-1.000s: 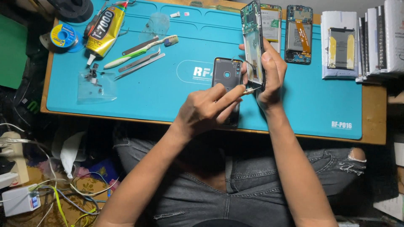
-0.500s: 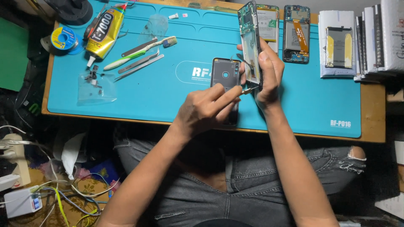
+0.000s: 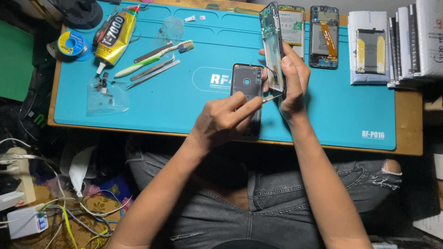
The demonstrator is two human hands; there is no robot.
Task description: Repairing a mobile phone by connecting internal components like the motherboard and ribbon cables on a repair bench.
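1. Surface: a blue work mat [image 3: 184, 106] covers it.
2. Opened phone frame [image 3: 273, 50]: held upright on edge at 1 o'clock of the mat's centre, right hand [image 3: 293, 76] grip closed around it.
3. Dark back cover [image 3: 247, 83]: lies flat just at 9 o'clock of the frame.
4. Left hand [image 3: 224, 121]: grip pinched on a thin tool [image 3: 270, 97], tip touching the frame's lower edge.
5. Glue tube [image 3: 113, 34], tweezers [image 3: 154, 71]: at 10 o'clock, well apart.

Lighting: bright, even overhead light on mat [image 3: 184, 101]; soft shadows beneath hands; dim below desk edge. Focus sharp; slight glare.
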